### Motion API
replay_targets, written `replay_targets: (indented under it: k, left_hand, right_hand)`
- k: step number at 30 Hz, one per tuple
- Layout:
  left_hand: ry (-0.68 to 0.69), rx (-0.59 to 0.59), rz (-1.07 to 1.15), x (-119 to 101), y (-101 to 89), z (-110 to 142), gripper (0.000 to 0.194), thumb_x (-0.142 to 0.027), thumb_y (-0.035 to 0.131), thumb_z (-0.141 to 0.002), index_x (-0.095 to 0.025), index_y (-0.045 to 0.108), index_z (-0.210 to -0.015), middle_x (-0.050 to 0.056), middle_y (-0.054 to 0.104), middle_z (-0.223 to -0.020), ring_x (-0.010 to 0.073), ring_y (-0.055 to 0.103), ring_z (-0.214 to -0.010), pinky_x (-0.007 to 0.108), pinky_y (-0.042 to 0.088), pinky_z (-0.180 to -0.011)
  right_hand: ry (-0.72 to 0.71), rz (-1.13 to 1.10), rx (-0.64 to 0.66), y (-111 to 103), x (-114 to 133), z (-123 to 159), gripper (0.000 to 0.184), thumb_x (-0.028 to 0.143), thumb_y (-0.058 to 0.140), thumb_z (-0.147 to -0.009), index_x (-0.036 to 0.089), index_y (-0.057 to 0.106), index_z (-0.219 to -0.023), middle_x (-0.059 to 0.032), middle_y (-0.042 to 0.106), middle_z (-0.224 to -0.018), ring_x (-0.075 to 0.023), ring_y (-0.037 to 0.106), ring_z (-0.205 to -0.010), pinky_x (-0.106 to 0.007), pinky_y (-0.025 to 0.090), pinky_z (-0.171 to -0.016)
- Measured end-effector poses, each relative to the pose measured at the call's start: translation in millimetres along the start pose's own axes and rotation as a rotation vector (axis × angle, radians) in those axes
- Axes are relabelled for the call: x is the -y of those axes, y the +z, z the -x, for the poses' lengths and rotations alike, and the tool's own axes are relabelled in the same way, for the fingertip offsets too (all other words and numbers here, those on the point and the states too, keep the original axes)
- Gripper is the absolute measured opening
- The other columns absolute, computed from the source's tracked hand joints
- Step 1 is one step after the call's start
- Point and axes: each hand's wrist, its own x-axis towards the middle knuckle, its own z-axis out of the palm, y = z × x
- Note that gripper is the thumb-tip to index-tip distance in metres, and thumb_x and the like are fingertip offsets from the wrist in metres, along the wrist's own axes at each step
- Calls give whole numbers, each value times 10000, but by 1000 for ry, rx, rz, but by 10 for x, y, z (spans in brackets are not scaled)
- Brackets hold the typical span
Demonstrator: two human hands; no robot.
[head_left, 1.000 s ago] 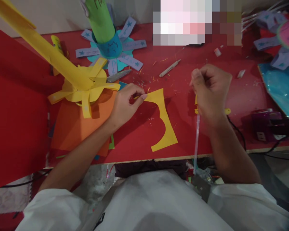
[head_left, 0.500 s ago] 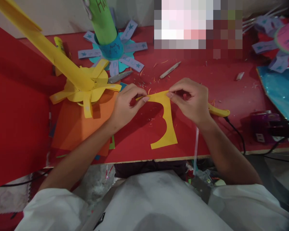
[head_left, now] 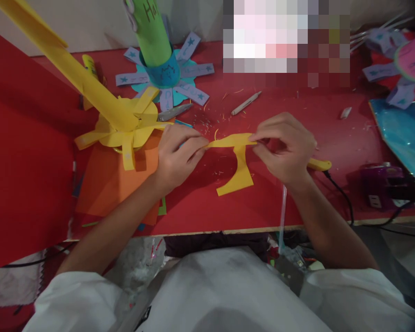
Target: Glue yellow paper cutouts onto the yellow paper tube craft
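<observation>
A cut-out piece of yellow paper [head_left: 244, 166] with a scalloped inner edge is stretched between my hands above the red table. My left hand [head_left: 180, 157] pinches its left end, and my right hand [head_left: 285, 150] pinches the top right corner. The upper strip looks folded over between them, while the lower part hangs toward me. Orange paper sheets [head_left: 121, 184] lie under my left forearm. Beyond my left hand sits a yellow paper craft [head_left: 127, 124] with a flower-shaped base and a long tube. A yellow-handled tool with a cord [head_left: 320, 164] lies partly behind my right hand.
A pale pen-like tool [head_left: 246, 103], a grey blade-like tool [head_left: 174, 112] and paper scraps lie beyond my hands. Farther back stands a green tube craft [head_left: 154, 41]. At the right are a blue plastic packet [head_left: 404, 133], a purple power box [head_left: 380, 184] and cords. A clear stick [head_left: 282, 216] overhangs the front edge.
The top of the yellow paper has folded over into a strip, and its hanging part has drawn up. My right hand has moved slightly right; my left hand has turned and shifted a little left.
</observation>
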Motion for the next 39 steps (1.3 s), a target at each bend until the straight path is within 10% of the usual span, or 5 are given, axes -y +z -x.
replay_targets:
  k: [15,25,32,39]
  left_hand:
    - [323,-277,-192,132,63,11,111,-215,620,-1071,-298,692,-1090,-14,720,-926,159,676,-809,364,461,-746]
    - [211,-298,-64,178,33,-53,111,-320,669,-1094,-260,667,-1001,28,709,-902,188,696,-865,373,562,-742]
    - [71,-238,42,102,-7,-73,435,-433,529,-1156,-238,506,-768,-3,546,-703,155,592,-692,361,463,-644]
    - [60,28,247,46,-20,-150,204,-392,592,-1140,-266,723,-1047,60,748,-1008,189,713,-962,375,602,-856]
  right_hand:
    - [-388,-55,-155,64,-67,-45,225,83,764,-928,305,778,-968,6,772,-892,-203,725,-804,-387,590,-684]
    - [-452,-5,-196,57,-67,-52,271,38,776,-909,299,772,-980,-1,769,-879,-191,714,-779,-364,581,-655]
    - [-507,44,-178,54,-65,-42,233,84,777,-957,314,750,-978,10,783,-883,-185,718,-753,-377,570,-653]
    - [-562,129,-150,85,-94,-13,192,94,756,-991,284,737,-969,21,787,-899,-157,707,-762,-362,554,-691]
